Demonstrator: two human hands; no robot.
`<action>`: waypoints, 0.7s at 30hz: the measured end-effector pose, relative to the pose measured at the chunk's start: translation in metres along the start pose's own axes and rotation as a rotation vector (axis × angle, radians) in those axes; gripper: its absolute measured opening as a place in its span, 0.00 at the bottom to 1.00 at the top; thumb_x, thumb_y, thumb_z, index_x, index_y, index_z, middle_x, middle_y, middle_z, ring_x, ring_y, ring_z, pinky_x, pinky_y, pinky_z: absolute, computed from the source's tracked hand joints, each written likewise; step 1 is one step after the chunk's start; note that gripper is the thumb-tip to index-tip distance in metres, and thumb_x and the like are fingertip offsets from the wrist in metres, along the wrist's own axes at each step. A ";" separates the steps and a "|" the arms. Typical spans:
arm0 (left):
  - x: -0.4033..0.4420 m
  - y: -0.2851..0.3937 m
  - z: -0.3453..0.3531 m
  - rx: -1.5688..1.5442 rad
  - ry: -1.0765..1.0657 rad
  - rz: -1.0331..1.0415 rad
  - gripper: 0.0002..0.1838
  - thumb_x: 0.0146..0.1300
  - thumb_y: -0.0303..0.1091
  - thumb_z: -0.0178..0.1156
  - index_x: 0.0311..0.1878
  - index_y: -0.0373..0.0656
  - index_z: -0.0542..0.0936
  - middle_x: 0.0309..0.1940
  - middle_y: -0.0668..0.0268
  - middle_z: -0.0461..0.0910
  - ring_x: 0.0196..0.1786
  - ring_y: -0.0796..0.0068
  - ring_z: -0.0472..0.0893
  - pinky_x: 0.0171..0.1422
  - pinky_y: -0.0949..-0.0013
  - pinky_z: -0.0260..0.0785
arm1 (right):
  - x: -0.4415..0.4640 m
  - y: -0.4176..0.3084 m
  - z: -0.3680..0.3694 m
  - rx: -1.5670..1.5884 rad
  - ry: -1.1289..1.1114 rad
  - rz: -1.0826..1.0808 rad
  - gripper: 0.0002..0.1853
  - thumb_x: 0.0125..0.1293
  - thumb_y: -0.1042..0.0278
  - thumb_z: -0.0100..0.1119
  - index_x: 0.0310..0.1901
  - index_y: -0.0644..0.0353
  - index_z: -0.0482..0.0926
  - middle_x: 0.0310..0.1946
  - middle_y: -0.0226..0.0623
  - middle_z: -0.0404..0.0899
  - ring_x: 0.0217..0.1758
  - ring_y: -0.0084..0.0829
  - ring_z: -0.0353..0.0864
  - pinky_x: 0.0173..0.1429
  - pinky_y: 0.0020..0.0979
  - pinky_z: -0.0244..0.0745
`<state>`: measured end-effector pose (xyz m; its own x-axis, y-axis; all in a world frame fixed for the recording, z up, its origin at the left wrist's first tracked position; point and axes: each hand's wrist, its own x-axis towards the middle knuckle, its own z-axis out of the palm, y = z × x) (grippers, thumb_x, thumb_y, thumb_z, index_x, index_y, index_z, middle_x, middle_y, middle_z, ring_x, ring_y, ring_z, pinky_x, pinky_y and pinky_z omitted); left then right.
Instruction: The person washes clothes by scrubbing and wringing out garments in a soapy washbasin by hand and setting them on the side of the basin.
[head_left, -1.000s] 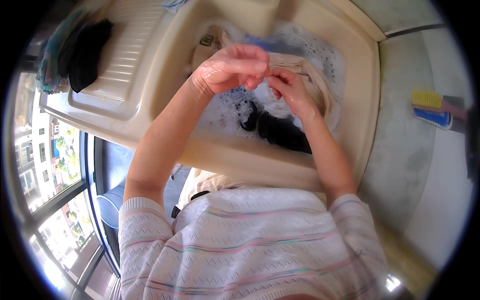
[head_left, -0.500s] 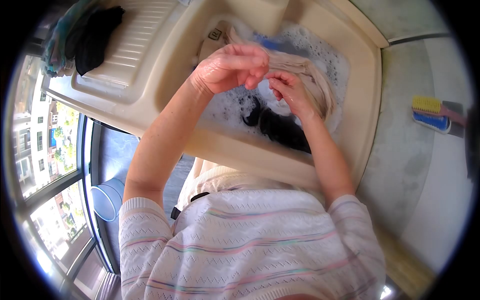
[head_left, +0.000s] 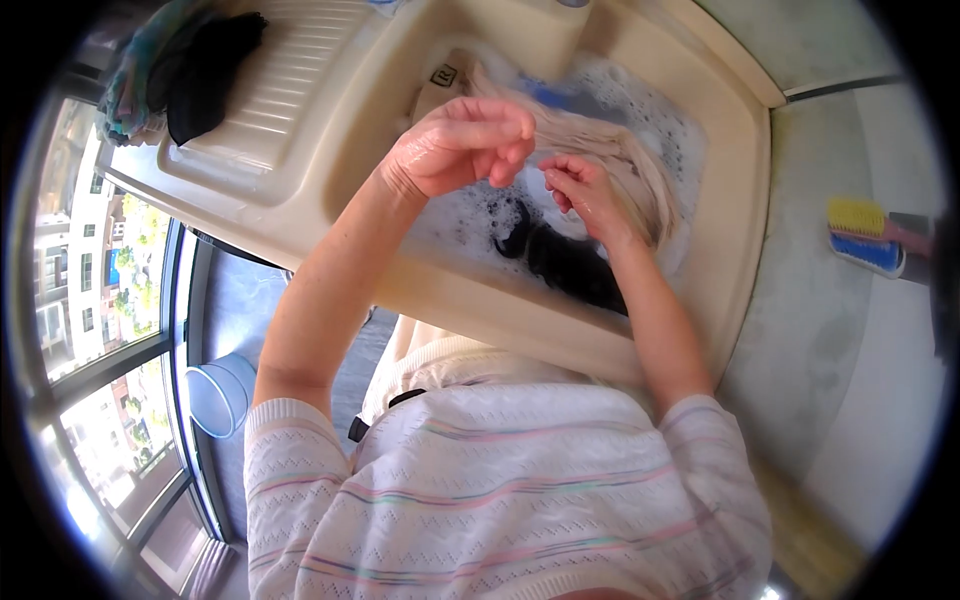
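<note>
My left hand is wet and held above the soapy water, with its fingers curled and the thumb pressed towards them. Close to its right, my right hand has its thumb and fingers drawn together in a pinch. What either hand holds, if anything, is too small or hidden to make out. Below them, a beige cloth lies bunched in the suds, and a black garment floats near the front. Something white, partly hidden, sits between them under my hands. Blue cloth shows at the back.
The beige sink basin holds foamy water, with a ribbed washboard at its left. Dark clothing lies on the washboard's far left. Brushes rest on the right ledge. A light-blue bucket stands on the floor by the window.
The view has shifted slightly, so the sink appears a little further right and lower. Both hands keep nearly the same curled pose, with a slightly wider gap between them.
</note>
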<state>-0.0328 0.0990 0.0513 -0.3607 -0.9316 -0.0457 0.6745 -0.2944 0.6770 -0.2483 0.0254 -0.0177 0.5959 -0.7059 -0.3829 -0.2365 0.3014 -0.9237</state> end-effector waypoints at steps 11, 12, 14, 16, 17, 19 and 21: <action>-0.117 0.073 -0.043 0.862 0.816 0.153 0.08 0.57 0.31 0.59 0.37 0.38 0.80 0.20 0.73 0.72 0.22 0.85 0.67 0.25 0.80 0.59 | 0.001 0.002 -0.005 -0.019 -0.009 0.044 0.08 0.60 0.69 0.55 0.40 0.59 0.76 0.25 0.24 0.71 0.21 0.14 0.66 0.23 0.16 0.61; -0.133 0.077 -0.052 1.005 0.959 0.101 0.09 0.55 0.34 0.61 0.36 0.38 0.81 0.19 0.74 0.72 0.21 0.86 0.67 0.24 0.79 0.59 | 0.002 0.004 -0.005 -0.025 0.002 0.047 0.08 0.60 0.69 0.55 0.40 0.59 0.76 0.25 0.24 0.71 0.21 0.13 0.66 0.23 0.16 0.61; -0.156 0.072 -0.079 1.283 1.086 0.085 0.09 0.51 0.35 0.62 0.35 0.45 0.83 0.18 0.72 0.75 0.21 0.83 0.69 0.26 0.76 0.63 | 0.002 0.006 -0.004 -0.026 -0.012 0.055 0.07 0.61 0.69 0.54 0.40 0.59 0.76 0.25 0.24 0.71 0.21 0.13 0.66 0.23 0.16 0.61; -0.170 0.067 -0.095 1.530 1.137 0.102 0.09 0.49 0.36 0.63 0.35 0.48 0.83 0.19 0.70 0.76 0.21 0.81 0.71 0.27 0.74 0.65 | 0.005 0.009 -0.003 -0.032 -0.019 0.069 0.07 0.61 0.70 0.54 0.40 0.59 0.76 0.25 0.24 0.71 0.21 0.13 0.66 0.23 0.16 0.62; -0.171 0.068 -0.093 1.547 1.131 0.107 0.08 0.48 0.36 0.63 0.34 0.50 0.82 0.20 0.66 0.77 0.22 0.77 0.72 0.30 0.71 0.67 | 0.006 0.010 -0.003 -0.034 -0.019 0.081 0.07 0.61 0.70 0.54 0.40 0.59 0.76 0.25 0.24 0.71 0.21 0.13 0.66 0.23 0.16 0.62; -0.171 0.072 -0.088 1.625 1.111 0.045 0.08 0.49 0.37 0.63 0.34 0.50 0.82 0.21 0.68 0.76 0.24 0.75 0.74 0.32 0.71 0.67 | 0.006 0.011 -0.002 -0.032 -0.020 0.100 0.07 0.61 0.70 0.53 0.41 0.59 0.76 0.25 0.24 0.71 0.22 0.13 0.66 0.24 0.16 0.62; -0.172 0.070 -0.083 1.710 1.092 0.015 0.07 0.50 0.36 0.62 0.34 0.50 0.80 0.23 0.68 0.75 0.27 0.73 0.75 0.33 0.70 0.67 | 0.007 0.011 -0.002 -0.019 -0.022 0.107 0.08 0.62 0.70 0.53 0.41 0.60 0.75 0.25 0.24 0.71 0.22 0.13 0.66 0.24 0.16 0.63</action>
<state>0.1302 0.2207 0.0454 0.5411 -0.8377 0.0732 -0.7405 -0.4335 0.5135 -0.2480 0.0223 -0.0309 0.5827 -0.6564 -0.4791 -0.3142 0.3617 -0.8777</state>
